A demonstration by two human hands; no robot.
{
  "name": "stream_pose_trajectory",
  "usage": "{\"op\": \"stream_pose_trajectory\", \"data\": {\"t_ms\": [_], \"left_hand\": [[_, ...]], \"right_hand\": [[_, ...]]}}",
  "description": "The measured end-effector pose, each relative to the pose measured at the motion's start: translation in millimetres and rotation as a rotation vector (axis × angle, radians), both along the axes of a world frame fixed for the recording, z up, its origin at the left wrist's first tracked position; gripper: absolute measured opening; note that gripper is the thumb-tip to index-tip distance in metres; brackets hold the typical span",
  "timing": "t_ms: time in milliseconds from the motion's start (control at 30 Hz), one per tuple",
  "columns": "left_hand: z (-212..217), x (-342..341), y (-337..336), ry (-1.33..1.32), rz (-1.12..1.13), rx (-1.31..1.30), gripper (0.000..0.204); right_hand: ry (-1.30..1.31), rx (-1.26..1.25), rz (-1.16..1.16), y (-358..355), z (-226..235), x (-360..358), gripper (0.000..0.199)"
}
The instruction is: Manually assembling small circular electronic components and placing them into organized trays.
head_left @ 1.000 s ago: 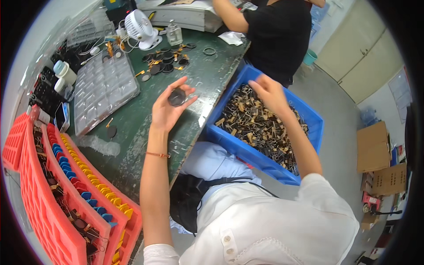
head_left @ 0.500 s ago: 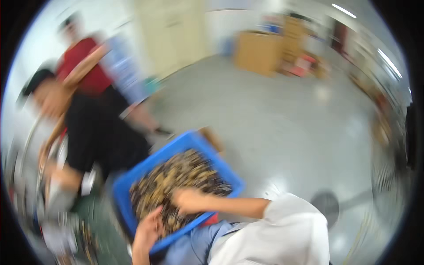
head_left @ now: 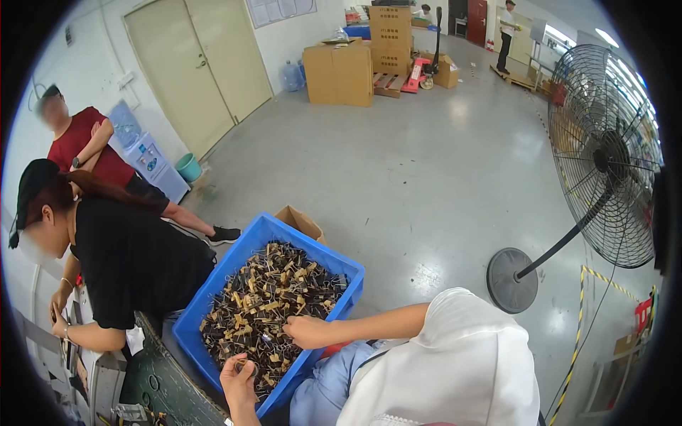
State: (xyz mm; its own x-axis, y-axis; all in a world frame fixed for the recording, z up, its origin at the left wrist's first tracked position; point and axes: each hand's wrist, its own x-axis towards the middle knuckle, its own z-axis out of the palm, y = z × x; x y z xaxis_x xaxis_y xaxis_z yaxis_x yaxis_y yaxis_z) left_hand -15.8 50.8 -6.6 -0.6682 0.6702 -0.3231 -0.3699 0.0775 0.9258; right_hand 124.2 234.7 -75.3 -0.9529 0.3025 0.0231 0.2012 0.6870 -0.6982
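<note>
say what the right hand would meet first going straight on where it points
Most likely the binder clips in the blue bin: the right hand points across them, though whether it touches them is unclear.

a: any lettering around the cream double door (head_left: 199,64)?
b: yes — right of it, dark printed lines run across the stacked brown cartons (head_left: 391,42).
a: and closer to the door?
b: pale sheets (head_left: 273,11) on a wall board (head_left: 312,6) just right of it — too small to read. left of it, the water dispenser (head_left: 160,174) bears a small blue mark (head_left: 151,163).
</note>
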Motion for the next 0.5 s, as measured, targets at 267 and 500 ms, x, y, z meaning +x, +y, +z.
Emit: {"op": "stream_pose_trajectory", "data": {"t_ms": [267,500], "left_hand": [[-3.4,-3.2,0.4,-0.086,-0.007,0.090,0.022],[15.3,15.1,6.8,-0.033,-0.070,-0.010,0.029]], "right_hand": [[0.180,-0.069,-0.051,-3.7,9.4,-0.4,0.019],[0.536,-0.114,-0.204,-3.7,7.8,12.7,0.014]]}}
